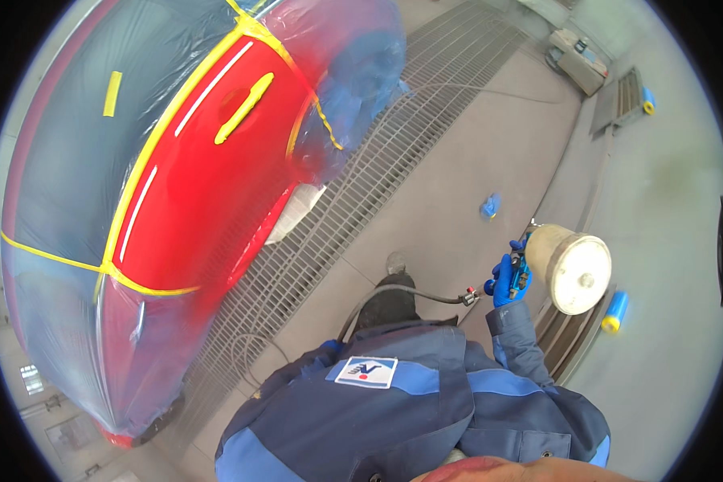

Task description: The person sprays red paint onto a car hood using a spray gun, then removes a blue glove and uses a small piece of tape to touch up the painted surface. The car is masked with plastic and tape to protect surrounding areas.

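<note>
My right hand (506, 281), in a blue glove, is closed round the handle of a paint spray gun (520, 275) out to my right. A large pale cup (569, 269) with a round lid is on the gun. From the gun's lower end a grey air hose (410, 292), with a small red-marked fitting (469, 297), curves back toward my body. Only a sliver of blue that looks like my gloved left hand (330, 345) shows beside the hose; its fingers are hidden. On the left stands a car with a bare red door (217, 153), edged by yellow masking tape (136, 173).
Clear plastic film (72, 153) covers the car around the door. Floor grating (386, 153) runs alongside it, with hose loops (249, 353) lying there. A crumpled blue item (490, 206) lies on the floor. Along the right wall are a blue-and-yellow roll (614, 312) and a vent (628, 96).
</note>
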`<control>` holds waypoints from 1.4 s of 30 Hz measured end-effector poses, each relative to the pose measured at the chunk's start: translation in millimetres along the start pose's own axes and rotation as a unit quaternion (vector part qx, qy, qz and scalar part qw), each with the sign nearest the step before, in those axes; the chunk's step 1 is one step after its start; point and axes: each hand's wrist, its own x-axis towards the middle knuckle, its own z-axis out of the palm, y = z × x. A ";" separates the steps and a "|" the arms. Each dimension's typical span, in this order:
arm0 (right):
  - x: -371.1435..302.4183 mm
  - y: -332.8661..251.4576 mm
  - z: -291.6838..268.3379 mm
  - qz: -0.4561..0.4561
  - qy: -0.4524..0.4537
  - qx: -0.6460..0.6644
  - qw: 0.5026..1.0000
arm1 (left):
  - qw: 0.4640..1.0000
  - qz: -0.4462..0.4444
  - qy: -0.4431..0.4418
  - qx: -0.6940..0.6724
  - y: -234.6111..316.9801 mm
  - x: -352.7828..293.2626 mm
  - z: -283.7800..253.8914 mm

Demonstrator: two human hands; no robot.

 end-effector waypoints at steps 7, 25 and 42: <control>142.5 -38.5 34.3 -0.120 -0.056 -0.022 0.991 | 0.995 -0.066 0.045 -0.055 57.4 10.7 -27.6; 422.5 -90.1 135.8 0.053 -0.388 -0.043 0.919 | 0.848 -0.325 0.358 -0.219 330.5 -45.5 83.1; 462.8 206.3 228.1 -0.013 -0.541 -0.116 0.833 | 0.865 -0.176 0.425 -0.199 292.9 214.4 3.8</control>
